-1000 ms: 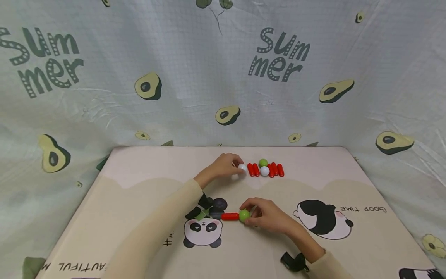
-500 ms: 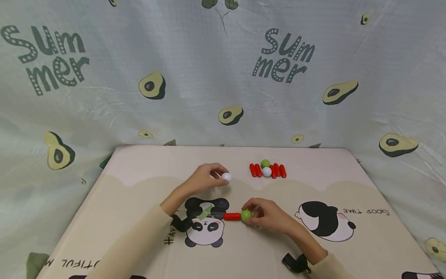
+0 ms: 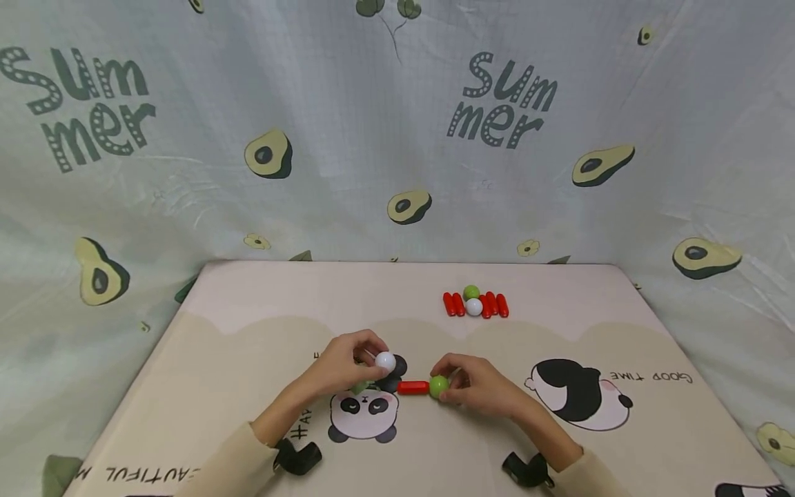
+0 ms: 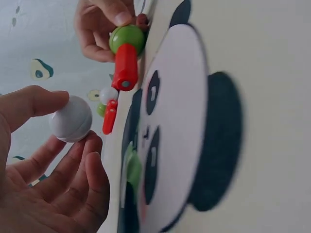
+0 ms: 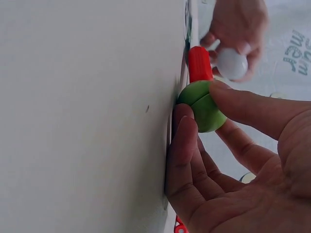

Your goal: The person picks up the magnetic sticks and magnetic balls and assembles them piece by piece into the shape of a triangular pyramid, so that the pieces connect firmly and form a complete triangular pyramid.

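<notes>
My left hand (image 3: 344, 361) pinches a white ball (image 3: 385, 361) between thumb and fingers, above the printed panda. In the left wrist view that ball (image 4: 71, 119) has a faint seam. Lower and to the right, my right hand (image 3: 478, 386) pinches a green ball (image 3: 439, 386) at the tabletop. A red rod (image 3: 413, 388) lies with one end against the green ball, pointing left toward the white ball. The rod's free end (image 4: 126, 83) shows a small pale disc. A gap separates the white ball from the rod.
Farther back on the table (image 3: 248, 290) lie several red rods (image 3: 491, 304), with another green ball (image 3: 472, 293) and a white ball (image 3: 474, 307) among them. A printed curtain (image 3: 348, 103) hangs behind the table's far edge.
My left hand has carried the white ball away from the row at the back, leftward and nearer, to beside the red rod. My right hand stays on the green ball.
</notes>
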